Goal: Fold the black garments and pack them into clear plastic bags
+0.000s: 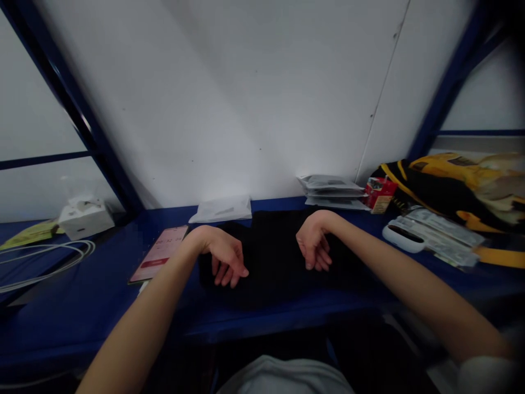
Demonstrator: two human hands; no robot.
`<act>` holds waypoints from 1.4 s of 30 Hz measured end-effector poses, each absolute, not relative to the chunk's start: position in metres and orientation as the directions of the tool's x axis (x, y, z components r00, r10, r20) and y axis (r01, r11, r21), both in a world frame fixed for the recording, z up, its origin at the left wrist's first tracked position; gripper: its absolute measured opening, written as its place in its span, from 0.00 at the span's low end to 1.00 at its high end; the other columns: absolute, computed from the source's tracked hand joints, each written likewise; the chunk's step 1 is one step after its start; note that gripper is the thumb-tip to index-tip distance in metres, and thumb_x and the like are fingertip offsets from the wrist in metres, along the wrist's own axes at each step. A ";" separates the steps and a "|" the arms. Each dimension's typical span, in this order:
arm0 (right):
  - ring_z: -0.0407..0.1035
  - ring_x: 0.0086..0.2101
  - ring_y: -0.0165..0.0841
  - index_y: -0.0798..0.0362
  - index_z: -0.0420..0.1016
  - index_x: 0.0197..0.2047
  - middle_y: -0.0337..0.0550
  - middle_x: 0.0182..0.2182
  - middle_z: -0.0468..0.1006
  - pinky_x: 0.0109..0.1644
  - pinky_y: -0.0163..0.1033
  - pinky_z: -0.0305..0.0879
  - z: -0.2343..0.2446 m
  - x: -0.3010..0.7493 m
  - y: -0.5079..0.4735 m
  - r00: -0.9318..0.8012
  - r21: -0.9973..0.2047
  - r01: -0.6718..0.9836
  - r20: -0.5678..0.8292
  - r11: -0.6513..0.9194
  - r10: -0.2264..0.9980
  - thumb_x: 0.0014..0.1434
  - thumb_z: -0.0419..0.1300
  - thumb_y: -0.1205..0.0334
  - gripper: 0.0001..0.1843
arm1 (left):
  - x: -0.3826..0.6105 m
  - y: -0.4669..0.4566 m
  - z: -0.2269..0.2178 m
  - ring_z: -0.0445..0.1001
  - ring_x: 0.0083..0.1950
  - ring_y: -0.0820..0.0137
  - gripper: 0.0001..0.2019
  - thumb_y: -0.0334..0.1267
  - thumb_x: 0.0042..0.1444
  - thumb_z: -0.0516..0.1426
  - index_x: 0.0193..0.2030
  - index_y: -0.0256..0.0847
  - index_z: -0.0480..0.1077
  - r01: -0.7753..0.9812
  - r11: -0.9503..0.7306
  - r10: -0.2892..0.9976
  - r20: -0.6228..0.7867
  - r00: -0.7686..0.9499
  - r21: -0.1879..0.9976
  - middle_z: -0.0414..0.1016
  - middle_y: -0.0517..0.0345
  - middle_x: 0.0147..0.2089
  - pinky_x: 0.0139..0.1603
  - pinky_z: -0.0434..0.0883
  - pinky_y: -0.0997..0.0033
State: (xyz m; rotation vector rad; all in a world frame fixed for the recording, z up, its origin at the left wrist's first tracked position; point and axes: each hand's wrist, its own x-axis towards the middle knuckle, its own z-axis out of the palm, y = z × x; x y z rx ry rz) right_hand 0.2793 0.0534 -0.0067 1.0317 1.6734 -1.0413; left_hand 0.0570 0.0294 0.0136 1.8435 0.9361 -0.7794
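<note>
A black folded cloth [273,246], perhaps a garment, lies on the blue table. Over its left part my left hand [225,257] hangs from a bent wrist, fingers loosely bent and apart, with nothing visible in it. My right hand [315,245] droops the same way above the right part of the cloth, its fingers slightly parted and holding nothing that I can see. Whether the fingertips touch the fabric is hard to tell.
Left of the cloth lies a phone [162,251] with a lit screen. A white packet [223,209] and stacked packets [334,189] lie along the wall. To the right are a red box [379,192], a white case [404,235] and a black-yellow bag [447,191]. Cables [61,268] loop at left.
</note>
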 end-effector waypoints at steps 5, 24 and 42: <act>0.69 0.27 0.29 0.56 0.74 0.24 0.42 0.24 0.75 0.31 0.33 0.58 -0.002 0.292 0.057 -0.254 -0.184 0.959 -0.897 0.216 0.363 0.47 0.59 0.45 0.20 | 0.052 0.033 0.013 0.70 0.22 0.68 0.19 0.54 0.48 0.54 0.21 0.39 0.72 0.853 -0.260 0.290 -0.806 0.516 0.453 0.72 0.53 0.20 0.26 0.66 0.68; 0.56 0.50 0.53 0.61 0.59 0.54 0.65 0.50 0.60 0.47 0.52 0.53 -0.042 0.433 0.131 0.424 -0.228 0.905 0.399 -0.360 0.813 0.53 0.50 0.55 0.28 | 0.037 0.102 -0.040 0.49 0.63 0.56 0.31 0.51 0.56 0.43 0.61 0.32 0.51 0.892 -0.442 0.884 0.216 0.415 0.094 0.48 0.40 0.64 0.59 0.52 0.58; 0.59 0.45 0.46 0.58 0.70 0.46 0.58 0.43 0.67 0.43 0.46 0.53 -0.037 0.439 0.121 0.254 -0.069 0.961 0.609 -0.269 0.752 0.59 0.40 0.59 0.22 | 0.041 0.114 -0.057 0.51 0.61 0.50 0.26 0.49 0.56 0.43 0.59 0.42 0.57 0.872 -0.470 0.882 0.042 0.469 0.135 0.53 0.45 0.63 0.55 0.50 0.45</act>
